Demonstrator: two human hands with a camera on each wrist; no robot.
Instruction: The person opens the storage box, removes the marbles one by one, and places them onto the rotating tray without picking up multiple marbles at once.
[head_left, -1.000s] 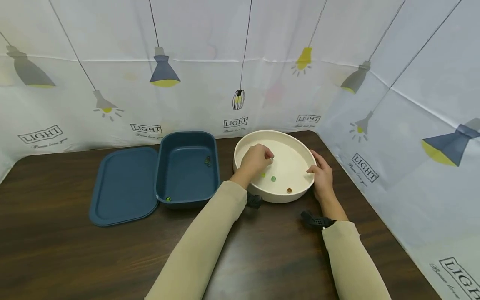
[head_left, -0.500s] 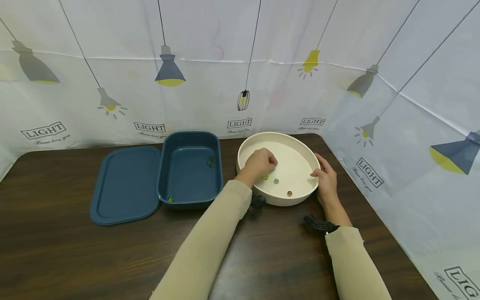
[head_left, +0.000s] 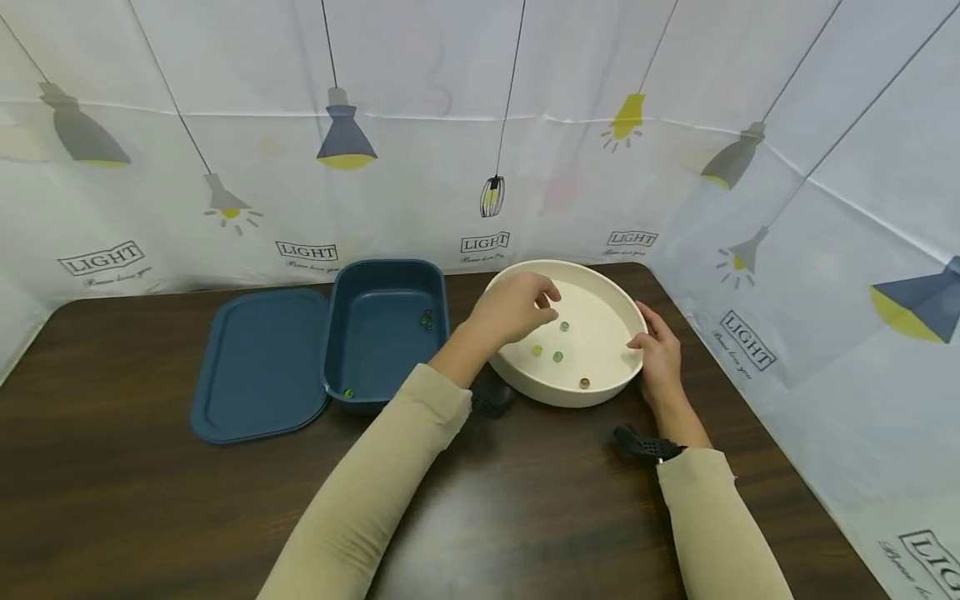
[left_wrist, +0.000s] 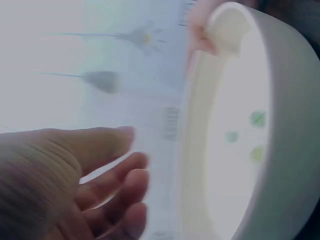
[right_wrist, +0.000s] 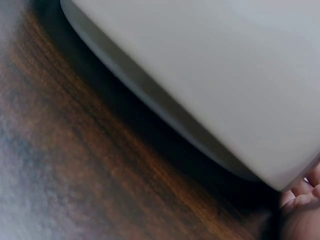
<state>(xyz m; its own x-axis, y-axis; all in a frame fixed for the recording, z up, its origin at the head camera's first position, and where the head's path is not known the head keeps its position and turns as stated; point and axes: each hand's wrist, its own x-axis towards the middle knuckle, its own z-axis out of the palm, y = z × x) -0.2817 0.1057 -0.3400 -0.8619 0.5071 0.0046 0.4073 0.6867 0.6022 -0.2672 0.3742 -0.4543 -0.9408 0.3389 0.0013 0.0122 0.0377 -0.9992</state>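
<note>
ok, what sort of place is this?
Probably a makeshift recording corner: a lamp-print sheet hangs behind and to the right of a dark wood-look table, and black devices are strapped to both wrists.

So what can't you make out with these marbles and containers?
Head view: how many marbles cluster in the blue box; too small.
Head view: part of the white bowl, behind the left hand.
Left wrist view: markings on the green marbles; blurred.
Right wrist view: most of the right hand, cut off by the edge.
</note>
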